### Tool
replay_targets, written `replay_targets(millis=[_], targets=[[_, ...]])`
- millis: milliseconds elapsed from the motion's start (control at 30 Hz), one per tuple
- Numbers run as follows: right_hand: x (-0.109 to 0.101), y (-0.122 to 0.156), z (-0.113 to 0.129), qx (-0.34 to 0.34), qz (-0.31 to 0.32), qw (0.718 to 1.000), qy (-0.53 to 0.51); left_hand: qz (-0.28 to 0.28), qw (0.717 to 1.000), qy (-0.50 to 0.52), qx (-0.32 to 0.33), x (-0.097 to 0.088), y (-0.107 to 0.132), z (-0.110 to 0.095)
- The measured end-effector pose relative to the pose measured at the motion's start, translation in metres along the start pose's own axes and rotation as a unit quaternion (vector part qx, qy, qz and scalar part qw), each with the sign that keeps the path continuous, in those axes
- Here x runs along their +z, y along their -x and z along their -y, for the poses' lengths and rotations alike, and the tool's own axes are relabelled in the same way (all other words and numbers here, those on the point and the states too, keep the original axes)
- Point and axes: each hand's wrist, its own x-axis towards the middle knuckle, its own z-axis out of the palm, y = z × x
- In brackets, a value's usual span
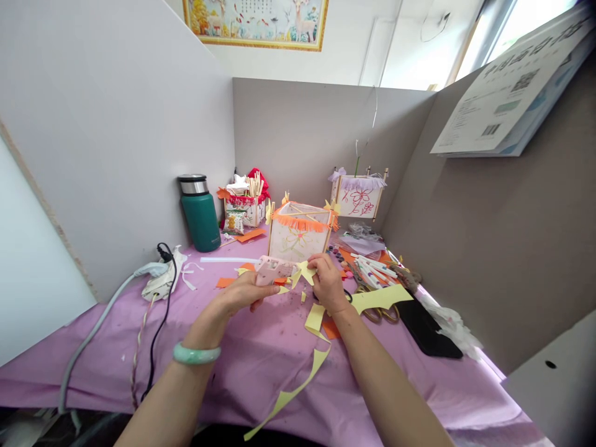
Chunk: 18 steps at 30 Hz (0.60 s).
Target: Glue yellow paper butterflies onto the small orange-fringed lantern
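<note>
In front of me, my left hand (246, 289) is closed around a pink glue gun (274, 267), whose front end points right. My right hand (328, 282) pinches a yellow paper star (305, 273) close to that front end; I cannot tell whether the two touch. Just behind both hands stands a paper lantern (298, 241) with a stick frame, an orange fringe and yellow shapes at its corners. Beneath my right forearm lie yellow paper offcuts (315, 318), with one long strip curling toward the table's front edge.
On the purple cloth (261, 366), a green bottle (201, 217) and a power strip (162, 276) stand left. Behind are a stick-filled box (246, 208) and a purple-fringed lantern (359, 195). Markers (375, 270), scissors (384, 313) and a black phone-like slab (428, 326) lie right. Partitions enclose the table.
</note>
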Motion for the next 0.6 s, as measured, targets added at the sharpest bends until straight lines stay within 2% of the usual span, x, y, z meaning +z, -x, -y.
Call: replay_targets(millis=[600], targets=[[0.0011, 0.0009, -0.0004, 0.006, 0.003, 1.0, 0.008, -0.019, 0.999, -0.021, -0.016, 0.0005, 0.0001, -0.0028]])
